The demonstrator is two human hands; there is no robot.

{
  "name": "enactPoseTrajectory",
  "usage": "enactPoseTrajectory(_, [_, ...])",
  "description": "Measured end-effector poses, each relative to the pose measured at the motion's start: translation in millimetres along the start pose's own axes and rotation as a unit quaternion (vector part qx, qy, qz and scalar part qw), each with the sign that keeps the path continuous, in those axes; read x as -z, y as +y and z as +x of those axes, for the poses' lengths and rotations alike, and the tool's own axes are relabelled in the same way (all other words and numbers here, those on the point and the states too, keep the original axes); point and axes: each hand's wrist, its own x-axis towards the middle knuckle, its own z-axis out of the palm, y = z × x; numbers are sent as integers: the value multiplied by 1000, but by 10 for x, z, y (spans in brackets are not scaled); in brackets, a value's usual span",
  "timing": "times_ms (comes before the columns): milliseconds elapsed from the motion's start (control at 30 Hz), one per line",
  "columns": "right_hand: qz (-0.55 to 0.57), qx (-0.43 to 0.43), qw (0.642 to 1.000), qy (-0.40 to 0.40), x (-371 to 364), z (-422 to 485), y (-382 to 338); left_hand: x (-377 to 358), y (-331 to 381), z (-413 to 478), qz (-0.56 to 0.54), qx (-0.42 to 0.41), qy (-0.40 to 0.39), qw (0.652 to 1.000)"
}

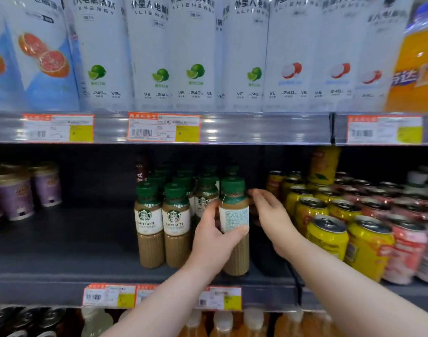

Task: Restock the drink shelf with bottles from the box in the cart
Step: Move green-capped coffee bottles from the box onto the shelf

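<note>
Wrapping the green-capped plastic latte bottle (234, 215) at its label: left grip (215, 239). Right grip (273, 217) open, empty, between bottle and yellow metal cans (327, 235).

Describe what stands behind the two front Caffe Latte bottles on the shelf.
Behind the front bottles stand more green-capped bottles, only caps showing, and one darker bottle. Their labels and the row's depth are covered.
</note>
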Motion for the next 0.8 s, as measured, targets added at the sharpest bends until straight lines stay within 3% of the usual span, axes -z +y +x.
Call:
enactPoseTrajectory(100, [26, -2, 999, -36, 62, -66, 14, -149, -61, 105, 31, -7, -9, 999])
enactPoseTrajectory(233, [-34, 28, 997, -69, 58, -116, 50, -226, -40, 158, 73, -2, -34, 997])
enactPoseTrajectory(400, [-94, 34, 994, -41, 12, -40, -48, 7, 172, 96, 180, -135, 14, 974])
enactPoseTrajectory(567, [-92, -10, 996, -14, -113, 100, -85, 513, 425, 136, 332, -309, 135, 881])
enactPoseTrajectory(667, [-113, -25, 991, -67, -101, 105, -7, 787, 458, 205, 454, -301, 167, 822])
enactPoseTrajectory(800, [-175, 11, 984, -40, -130, 90, 107, 953, 391, 265, 544, -237, 118, 797])
